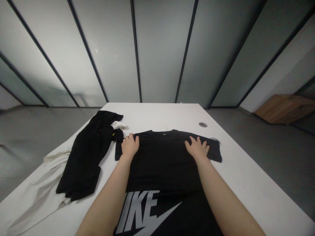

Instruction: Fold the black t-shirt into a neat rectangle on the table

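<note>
A black T-shirt with a large grey printed logo lies spread out in front of me, its collar pointing away and its sleeves out to the sides. My left hand rests on the shirt near the left shoulder, fingers extended over the cloth. On the right shoulder, by the sleeve, my right hand lies flat with its fingers spread. Neither hand grips the fabric. My forearms cover parts of the shirt's sides, and its lower hem is out of view.
The shirt lies on a white table. At the left, black garments are heaped over white cloth that reaches the table's edge. A round cable hole sits at the far right. Frosted glass panels stand behind; a wooden piece is at right.
</note>
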Demonstrator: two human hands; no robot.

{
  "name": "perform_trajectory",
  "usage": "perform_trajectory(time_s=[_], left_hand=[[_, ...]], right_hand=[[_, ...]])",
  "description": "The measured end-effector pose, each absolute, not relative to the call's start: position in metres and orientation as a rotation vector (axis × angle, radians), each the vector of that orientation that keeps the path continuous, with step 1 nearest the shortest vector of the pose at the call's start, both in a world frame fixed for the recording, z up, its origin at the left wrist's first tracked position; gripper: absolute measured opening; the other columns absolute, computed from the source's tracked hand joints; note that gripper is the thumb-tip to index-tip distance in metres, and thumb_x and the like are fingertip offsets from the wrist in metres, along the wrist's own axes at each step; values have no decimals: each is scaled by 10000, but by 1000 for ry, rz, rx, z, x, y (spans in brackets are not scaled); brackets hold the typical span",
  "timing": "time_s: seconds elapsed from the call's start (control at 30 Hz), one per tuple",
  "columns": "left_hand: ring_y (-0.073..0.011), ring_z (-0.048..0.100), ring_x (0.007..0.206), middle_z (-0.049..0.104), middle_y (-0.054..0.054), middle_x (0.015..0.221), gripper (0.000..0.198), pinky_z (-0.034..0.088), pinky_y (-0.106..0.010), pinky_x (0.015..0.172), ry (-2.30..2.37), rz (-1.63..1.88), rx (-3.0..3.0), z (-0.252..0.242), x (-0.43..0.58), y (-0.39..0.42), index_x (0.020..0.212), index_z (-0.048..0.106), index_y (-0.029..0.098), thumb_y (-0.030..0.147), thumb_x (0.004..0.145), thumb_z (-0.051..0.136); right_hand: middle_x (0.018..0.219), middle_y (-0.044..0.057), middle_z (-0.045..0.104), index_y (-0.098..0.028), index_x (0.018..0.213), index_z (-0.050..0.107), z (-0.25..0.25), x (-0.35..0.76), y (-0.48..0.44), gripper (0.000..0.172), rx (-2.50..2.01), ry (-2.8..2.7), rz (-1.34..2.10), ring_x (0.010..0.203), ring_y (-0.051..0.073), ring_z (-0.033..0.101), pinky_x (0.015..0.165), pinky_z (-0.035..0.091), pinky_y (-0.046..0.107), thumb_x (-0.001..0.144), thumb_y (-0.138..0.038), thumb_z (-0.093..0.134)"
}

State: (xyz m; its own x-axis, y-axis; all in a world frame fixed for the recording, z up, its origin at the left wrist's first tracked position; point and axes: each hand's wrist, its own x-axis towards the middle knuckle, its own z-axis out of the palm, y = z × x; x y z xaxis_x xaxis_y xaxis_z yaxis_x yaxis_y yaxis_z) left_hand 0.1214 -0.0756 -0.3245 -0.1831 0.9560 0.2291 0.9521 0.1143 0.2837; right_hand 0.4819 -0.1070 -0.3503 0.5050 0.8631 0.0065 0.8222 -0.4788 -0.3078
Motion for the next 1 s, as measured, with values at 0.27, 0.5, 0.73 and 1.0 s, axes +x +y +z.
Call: perform_trajectory(time_s=[0.27,0.5,0.73,1.0], left_hand=[[-383,447,1498,504,-205,1603,587,363,-548,1203,2228,362,2080,-341,97,-66,1528,510,137,448,1052,365],[-415,516,1413,537,-252,1547,515,412,-581,1144,2431,439,2058,-331,108,-76,1400,647,137,428,1010,478],[-385,435,1502,534,-176,1585,552,366,-552,1212,2016,405,2337,-332,161,-92,1467,608,176,491,1047,438],[-476,250,1580,332,-134,1721,666,223,-735,1217,2020,294,2267,-346,159,-81,1600,470,283,591,1010,442]], right_hand=[[1677,191,378,-231,1517,592,-368,521,-100,699,-2381,-1265,159,1548,543,214,1197,127,763,935,-603,487],[1618,198,433,-241,1514,588,-350,496,-106,644,-2378,-1393,109,1505,520,302,1180,192,750,973,-573,477],[1678,172,377,-280,1601,485,-359,434,-111,716,-2213,-1912,177,1538,470,297,1214,202,693,1008,-677,430],[1757,169,204,-281,1668,353,-346,413,-96,797,-2287,-1947,302,1588,515,143,1207,79,761,1005,-724,367]])
